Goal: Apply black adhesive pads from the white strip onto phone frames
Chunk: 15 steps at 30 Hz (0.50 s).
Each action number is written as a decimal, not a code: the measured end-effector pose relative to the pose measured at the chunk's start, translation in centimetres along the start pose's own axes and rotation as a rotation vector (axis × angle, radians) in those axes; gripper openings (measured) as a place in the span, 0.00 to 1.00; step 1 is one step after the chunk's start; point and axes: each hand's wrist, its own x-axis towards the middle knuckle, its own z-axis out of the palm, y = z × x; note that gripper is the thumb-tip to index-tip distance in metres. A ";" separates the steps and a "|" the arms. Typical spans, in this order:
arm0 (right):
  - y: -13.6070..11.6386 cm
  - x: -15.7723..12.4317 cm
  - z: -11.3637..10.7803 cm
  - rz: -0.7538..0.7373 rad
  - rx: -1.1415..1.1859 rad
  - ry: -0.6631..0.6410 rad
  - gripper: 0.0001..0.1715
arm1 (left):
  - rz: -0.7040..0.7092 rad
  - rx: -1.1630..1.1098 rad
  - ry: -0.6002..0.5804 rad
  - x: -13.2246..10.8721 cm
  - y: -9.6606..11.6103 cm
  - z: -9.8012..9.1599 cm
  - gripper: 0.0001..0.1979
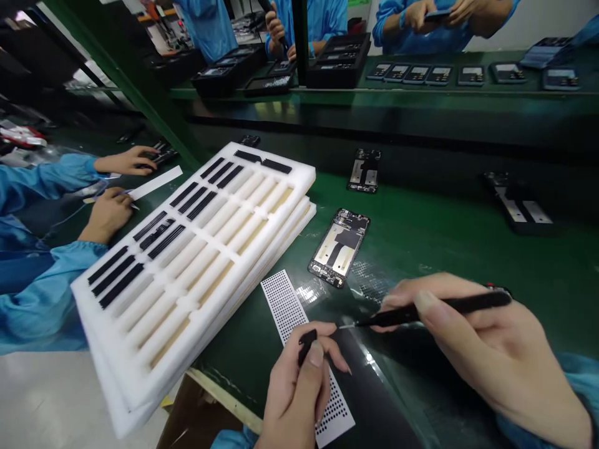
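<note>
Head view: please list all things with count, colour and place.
Foam trays: at least two, white, left
Black strips: many, black, tray slots
Open phones: several, black and silver, table
Dotted strip: one, white, front centre
Table: one, green, centre
Post: one, green, left
Phones: at least seven, bluish, back shelf
Boxes: several, black, back shelf
Co-workers: several, blue sleeves, left, back
Plain strip: one, white, left
Tweezers: one, black, right hand
Small piece: one, black, left hand
Hands: two, bare, front

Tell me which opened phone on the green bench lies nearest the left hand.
The phone just beyond the perforated strip, right of the foam tray; the other phones lie farther from the left hand, toward the back or right.
</note>
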 end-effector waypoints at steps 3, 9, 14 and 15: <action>-0.4 -0.8 0.0 -0.025 -0.043 0.014 0.12 | -0.090 -0.440 -0.133 0.3 1.5 1.5 0.14; 0.1 -1.1 0.6 -0.021 0.003 -0.020 0.11 | -0.048 -0.664 -0.246 0.7 1.7 2.8 0.13; 0.3 -1.3 0.5 -0.036 0.000 -0.014 0.10 | -0.009 -0.697 -0.257 1.0 1.4 3.2 0.13; 0.2 -1.3 0.5 -0.038 -0.006 -0.022 0.10 | -0.007 -0.697 -0.255 1.0 1.4 3.2 0.13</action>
